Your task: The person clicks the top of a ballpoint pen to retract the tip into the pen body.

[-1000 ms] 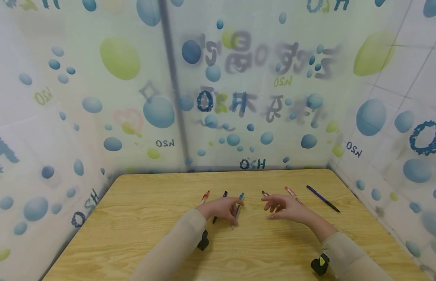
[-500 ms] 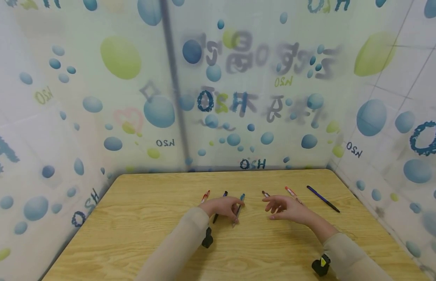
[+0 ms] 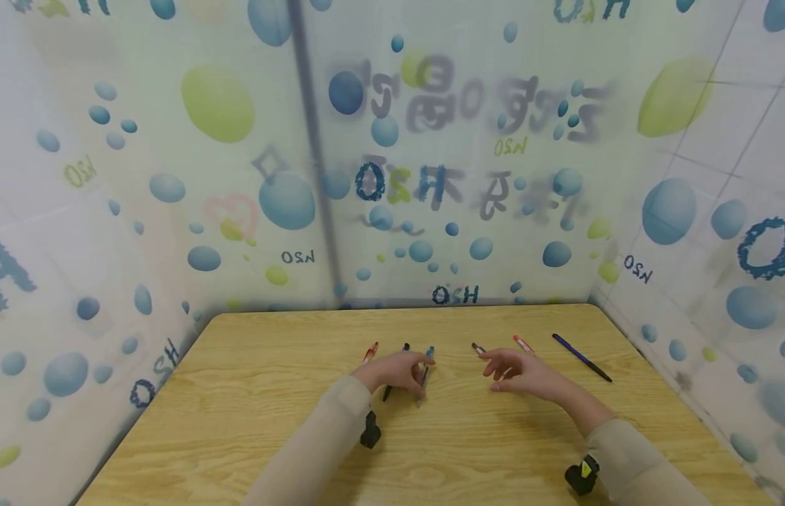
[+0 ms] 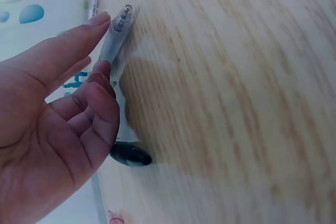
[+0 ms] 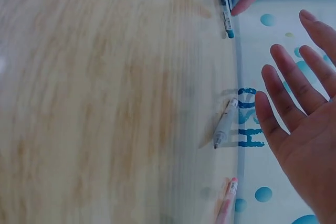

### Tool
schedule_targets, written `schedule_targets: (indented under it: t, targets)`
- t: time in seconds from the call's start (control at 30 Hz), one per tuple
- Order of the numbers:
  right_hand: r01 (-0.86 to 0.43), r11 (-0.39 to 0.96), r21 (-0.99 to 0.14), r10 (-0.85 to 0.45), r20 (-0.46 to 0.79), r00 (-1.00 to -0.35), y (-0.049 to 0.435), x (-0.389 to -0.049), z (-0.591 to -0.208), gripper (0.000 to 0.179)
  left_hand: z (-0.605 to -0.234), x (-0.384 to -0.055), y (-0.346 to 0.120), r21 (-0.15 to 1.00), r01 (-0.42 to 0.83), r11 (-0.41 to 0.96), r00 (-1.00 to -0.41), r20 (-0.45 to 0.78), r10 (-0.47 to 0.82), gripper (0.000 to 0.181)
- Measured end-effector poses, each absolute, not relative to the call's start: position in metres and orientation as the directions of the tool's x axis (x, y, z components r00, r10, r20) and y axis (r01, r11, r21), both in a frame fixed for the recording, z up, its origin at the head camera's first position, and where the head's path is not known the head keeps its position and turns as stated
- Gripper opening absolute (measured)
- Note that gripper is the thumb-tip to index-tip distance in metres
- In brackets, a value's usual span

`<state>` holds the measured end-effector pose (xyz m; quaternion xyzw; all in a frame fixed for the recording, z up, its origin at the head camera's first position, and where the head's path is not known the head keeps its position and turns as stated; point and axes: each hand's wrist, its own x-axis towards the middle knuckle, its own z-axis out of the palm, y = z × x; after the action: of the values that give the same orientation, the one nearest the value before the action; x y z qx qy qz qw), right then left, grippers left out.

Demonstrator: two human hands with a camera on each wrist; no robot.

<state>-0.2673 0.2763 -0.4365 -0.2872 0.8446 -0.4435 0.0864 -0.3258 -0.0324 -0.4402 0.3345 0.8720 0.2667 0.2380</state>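
A pen with a clear barrel and teal end lies on the wooden table, under my left hand. Thumb and fingers of that hand hold it at its sides; the left wrist view shows the thumb beside the clear pen's tip. Just left of it lies a dark pen, partly covered by the hand. My right hand hovers with spread, relaxed fingers and holds nothing. A grey pen with a dark tip and a pink pen are nearest to it, partly hidden in the head view.
A red pen lies left of the left hand. Farther right is a long blue and black pen. Behind the table's far edge hangs a patterned curtain, and similar panels stand at both sides.
The teal-ended pen's far end has swung slightly left with my left hand. My right hand has shifted a little to the right.
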Motion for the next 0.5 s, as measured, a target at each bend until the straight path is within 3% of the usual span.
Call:
schedule_targets:
  t: [0.3,0.5]
  targets:
    - [-0.429,0.404,-0.808,-0.568,0.147,-0.810,0.283,-0.273,-0.427,0.054,-0.434,-0.324,-0.035,0.658,0.420,0.625,-0.706,-0.196,0.681,0.066]
    - [-0.433,0.419,-0.798,-0.566,0.143,-0.812,0.288,-0.283,-0.422,0.051,-0.429,-0.323,-0.033,0.706,0.429,0.564,-0.705,-0.130,0.698,0.062]
